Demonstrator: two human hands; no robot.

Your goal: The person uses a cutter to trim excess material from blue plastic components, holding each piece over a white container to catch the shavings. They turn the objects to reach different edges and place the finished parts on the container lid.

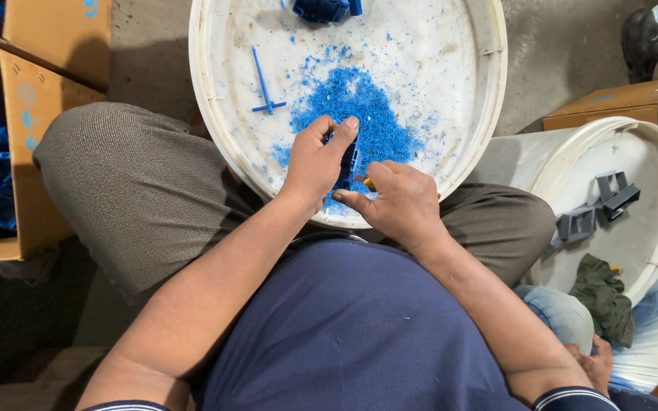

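Note:
My left hand (315, 157) grips a small blue plastic part (349, 164) over the near rim of a white round tub lid (215, 129). My right hand (399, 202) is closed on a small tool with a yellow bit (369, 183) showing, pressed against the part. A heap of blue plastic shavings (359, 106) lies on the lid just beyond my hands. A thin blue cross-shaped sprue (265, 87) lies to the left of the heap. Another blue part (321, 9) sits at the lid's far edge.
A cardboard box (28, 106) of blue parts stands at the left. To the right, another white lid (649, 152) bears grey parts (599, 205) and a dark green cloth (603, 293). Another person's jeans-clad leg (656, 320) and hand (595, 361) are at lower right; a shoe (641, 38) upper right.

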